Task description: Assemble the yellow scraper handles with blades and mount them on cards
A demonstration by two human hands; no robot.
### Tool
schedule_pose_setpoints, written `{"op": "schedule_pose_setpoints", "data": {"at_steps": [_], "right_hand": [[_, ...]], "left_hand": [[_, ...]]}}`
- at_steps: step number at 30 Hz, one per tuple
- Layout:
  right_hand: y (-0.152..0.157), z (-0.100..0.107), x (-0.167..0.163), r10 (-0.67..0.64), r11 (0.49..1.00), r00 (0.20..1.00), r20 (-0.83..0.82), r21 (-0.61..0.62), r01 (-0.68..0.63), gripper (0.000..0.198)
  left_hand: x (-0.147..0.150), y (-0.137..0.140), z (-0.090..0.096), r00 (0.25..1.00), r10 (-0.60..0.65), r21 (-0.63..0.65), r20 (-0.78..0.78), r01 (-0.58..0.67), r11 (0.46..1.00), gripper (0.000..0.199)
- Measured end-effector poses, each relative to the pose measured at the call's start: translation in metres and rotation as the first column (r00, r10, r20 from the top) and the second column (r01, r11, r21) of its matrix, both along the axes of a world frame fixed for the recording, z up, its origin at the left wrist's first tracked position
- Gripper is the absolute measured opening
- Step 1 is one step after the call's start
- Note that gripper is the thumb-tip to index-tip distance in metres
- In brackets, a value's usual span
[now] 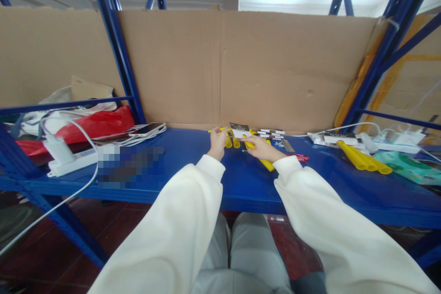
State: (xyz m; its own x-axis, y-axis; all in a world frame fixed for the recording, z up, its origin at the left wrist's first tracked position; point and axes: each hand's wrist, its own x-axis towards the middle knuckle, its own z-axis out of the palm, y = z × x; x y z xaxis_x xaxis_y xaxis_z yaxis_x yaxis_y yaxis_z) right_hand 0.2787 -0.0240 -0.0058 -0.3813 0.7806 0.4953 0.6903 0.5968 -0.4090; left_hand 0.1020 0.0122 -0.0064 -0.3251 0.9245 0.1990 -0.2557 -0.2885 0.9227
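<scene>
My left hand (217, 144) is closed at the left end of a small group of yellow tubes (236, 143), its fingers on the leftmost one. Just to the right, my right hand (262, 149) points its index finger at the tubes, with the other fingers curled. Whatever those curled fingers hold is hidden; a small pale tip shows below them. Another yellow tube (267, 164) slants out from beneath the right hand. A black-and-white card (239, 127) lies behind the tubes. Red striped items (302, 158) rest beside my right wrist.
White-and-black slim packs (272, 132) lie at the back. More yellow tubes (365, 160), a green packet (408, 165) and a power strip (399, 147) are on the right. On the left are a phone (149, 129), a white charger strip (76, 163) with cable and a red bag (99, 124). Cardboard (275, 69) walls the back.
</scene>
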Motion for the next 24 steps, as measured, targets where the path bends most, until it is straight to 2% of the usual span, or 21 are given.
{"op": "schedule_pose_setpoints", "data": {"at_steps": [2, 6, 10, 14, 17, 20, 22, 24], "right_hand": [[0.002, 0.002, 0.004, -0.057, 0.998, 0.998, -0.003, 0.014, 0.057, 0.050], [0.001, 0.010, 0.024, -0.195, 0.980, 0.980, -0.036, 0.040, 0.197, 0.049], [-0.003, 0.021, 0.064, -0.422, 0.906, 0.906, 0.037, 0.046, 0.421, 0.051], [-0.012, 0.034, 0.119, -0.638, 0.768, 0.745, 0.194, 0.080, 0.636, 0.054], [-0.023, 0.043, 0.158, -0.747, 0.638, 0.586, 0.315, 0.089, 0.765, 0.056], [-0.036, 0.047, 0.185, -0.824, 0.491, 0.441, 0.356, 0.059, 0.869, 0.050], [-0.043, 0.045, 0.196, -0.845, 0.424, 0.385, 0.371, 0.025, 0.905, 0.049], [-0.047, 0.040, 0.204, -0.859, 0.382, 0.355, 0.368, 0.001, 0.924, 0.048]], "left_hand": [[0.002, -0.005, 0.004, 1.000, 0.022, -0.068, 0.022, -0.020, 0.998, 0.033], [0.004, -0.013, 0.010, 1.000, 0.019, -0.108, 0.003, -0.018, 0.994, 0.033], [0.004, -0.015, 0.011, 1.000, 0.006, -0.134, -0.021, -0.009, 0.991, 0.035], [0.006, -0.015, 0.011, 0.999, -0.004, -0.147, -0.045, -0.003, 0.989, 0.040], [0.007, -0.016, 0.012, 0.998, -0.013, -0.160, -0.054, 0.004, 0.987, 0.042], [0.008, -0.019, 0.013, 0.998, -0.018, -0.166, -0.067, 0.007, 0.986, 0.042], [0.008, -0.020, 0.013, 0.997, -0.022, -0.164, -0.075, 0.010, 0.986, 0.041], [0.009, -0.020, 0.012, 0.996, -0.035, -0.165, -0.076, 0.022, 0.986, 0.041]]}}
